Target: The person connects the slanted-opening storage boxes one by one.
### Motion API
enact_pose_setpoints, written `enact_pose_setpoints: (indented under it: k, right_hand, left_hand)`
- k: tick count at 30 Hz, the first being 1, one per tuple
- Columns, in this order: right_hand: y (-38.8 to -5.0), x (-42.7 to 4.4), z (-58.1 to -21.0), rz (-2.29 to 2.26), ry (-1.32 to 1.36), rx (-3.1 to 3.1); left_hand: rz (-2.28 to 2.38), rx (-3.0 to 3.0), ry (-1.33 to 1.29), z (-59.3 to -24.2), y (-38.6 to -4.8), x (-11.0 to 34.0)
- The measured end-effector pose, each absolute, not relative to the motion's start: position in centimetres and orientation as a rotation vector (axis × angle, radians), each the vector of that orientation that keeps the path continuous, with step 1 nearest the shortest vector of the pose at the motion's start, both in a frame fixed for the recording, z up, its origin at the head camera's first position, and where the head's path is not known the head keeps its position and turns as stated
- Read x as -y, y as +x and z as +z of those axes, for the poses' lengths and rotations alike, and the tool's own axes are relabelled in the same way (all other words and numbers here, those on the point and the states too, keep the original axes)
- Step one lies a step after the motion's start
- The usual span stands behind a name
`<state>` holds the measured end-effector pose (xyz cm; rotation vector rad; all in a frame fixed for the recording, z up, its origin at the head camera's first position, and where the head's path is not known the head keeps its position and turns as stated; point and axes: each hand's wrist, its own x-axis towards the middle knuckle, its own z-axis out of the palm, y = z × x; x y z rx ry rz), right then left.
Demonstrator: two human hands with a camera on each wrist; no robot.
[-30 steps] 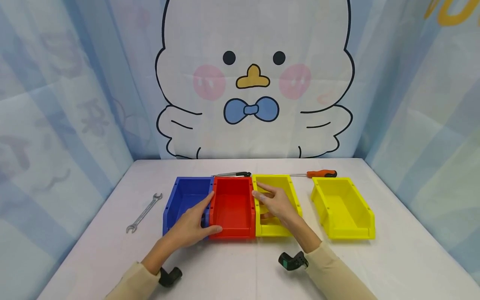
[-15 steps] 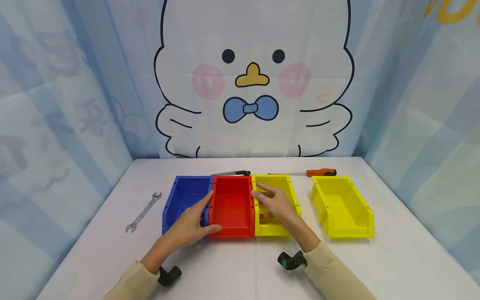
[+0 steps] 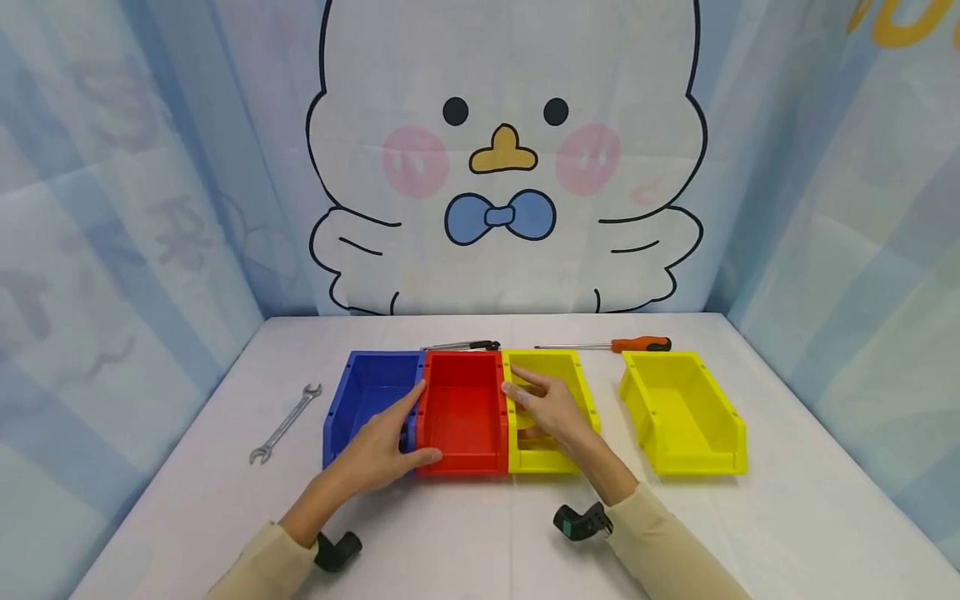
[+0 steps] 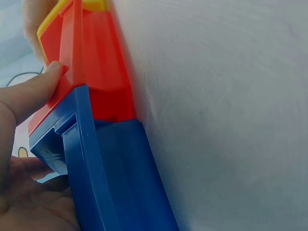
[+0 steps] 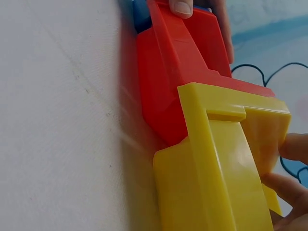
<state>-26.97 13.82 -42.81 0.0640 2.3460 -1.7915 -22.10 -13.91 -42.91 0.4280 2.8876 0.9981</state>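
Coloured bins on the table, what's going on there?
A person's left hand rests across the blue bin and red bin; their right hand has fingers inside the middle yellow bin. Those three bins stand side by side, while the far-right yellow bin stands apart.

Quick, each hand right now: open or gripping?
Left hand: open, spread over the blue bin, thumb touching the red bin.
Right hand: open, fingers inside the yellow bin beside the red one.
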Motion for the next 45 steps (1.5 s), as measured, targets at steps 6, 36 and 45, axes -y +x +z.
enact_pose_setpoints:
  k: [6,36,45]
  right_hand:
    - [-27.0,-13.8,-43.1,-1.787,0.082,-2.346]
    - [-26.2,-13.6,-42.2,-1.547,-0.06,-2.671]
    - [-25.2,-17.7,-38.0,-1.505,-0.284,-2.753]
  left_hand:
    - [1.008,-2.88,0.433,-42.9,-22.1,13.9]
    - [1.002,-2.896,0.535,-42.8,-22.3,14.0]
    - [0.916,-3.149,0.646,-41.3,-21.4,11.4]
